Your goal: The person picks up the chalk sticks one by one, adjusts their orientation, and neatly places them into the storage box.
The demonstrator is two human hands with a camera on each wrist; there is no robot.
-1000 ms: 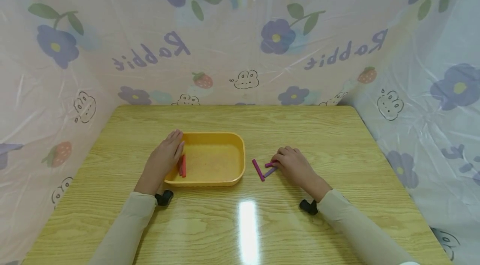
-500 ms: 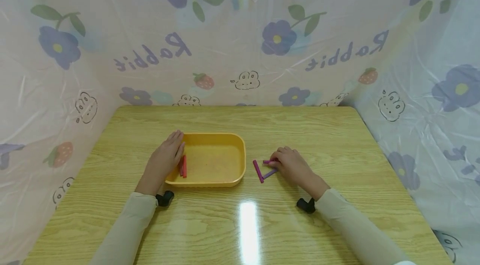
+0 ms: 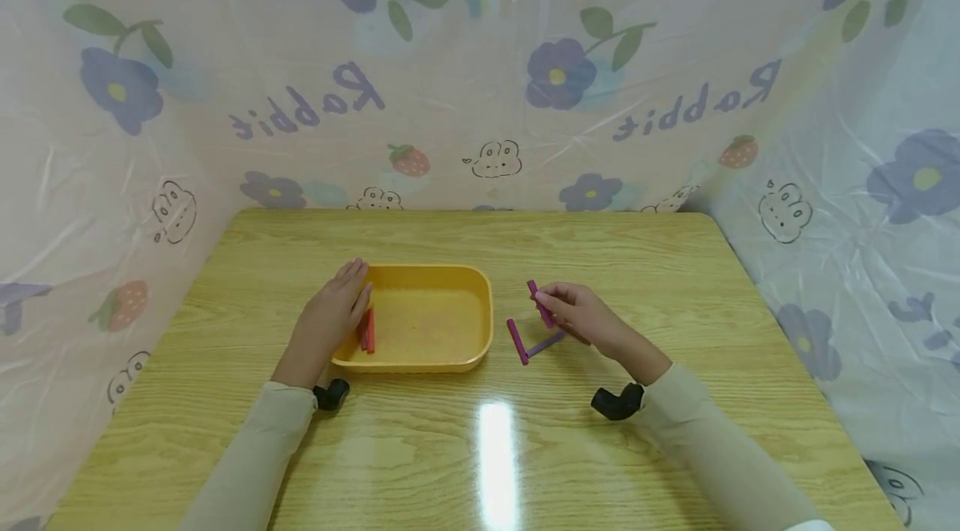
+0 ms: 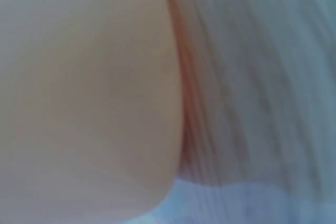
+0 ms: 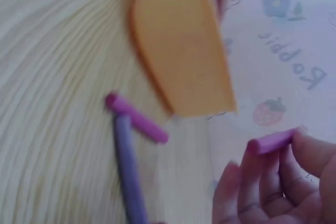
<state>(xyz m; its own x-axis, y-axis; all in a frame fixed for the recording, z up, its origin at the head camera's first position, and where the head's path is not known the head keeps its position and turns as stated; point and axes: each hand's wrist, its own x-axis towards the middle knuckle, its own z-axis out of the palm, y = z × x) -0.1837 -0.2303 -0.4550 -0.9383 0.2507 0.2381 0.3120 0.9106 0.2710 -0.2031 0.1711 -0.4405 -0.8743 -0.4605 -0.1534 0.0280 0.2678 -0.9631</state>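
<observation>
My right hand point(image 3: 596, 323) pinches a short magenta stick point(image 5: 270, 142), like a chalk or crayon, between thumb and fingers, raised over the table right of the yellow tray point(image 3: 431, 318). Below it lie a second magenta stick point(image 3: 517, 342) and a purple stick point(image 3: 542, 346), their near ends meeting in a V. My left hand point(image 3: 326, 327) rests along the tray's left rim, fingers straight. Beside its thumb, red sticks point(image 3: 371, 333) lie inside the tray, partly hidden by the hand. Blurred skin fills much of the left wrist view.
The tray and sticks are on a wood-grain table point(image 3: 420, 448). A patterned sheet point(image 3: 450, 97) with flowers and rabbits rises behind the table and at both sides. Black wrist devices point(image 3: 618, 403) sit at the cuffs of both sleeves.
My right hand has picked up one magenta stick from the table, lifted it and turned it more upright. The left hand, the tray and the other sticks stay in place.
</observation>
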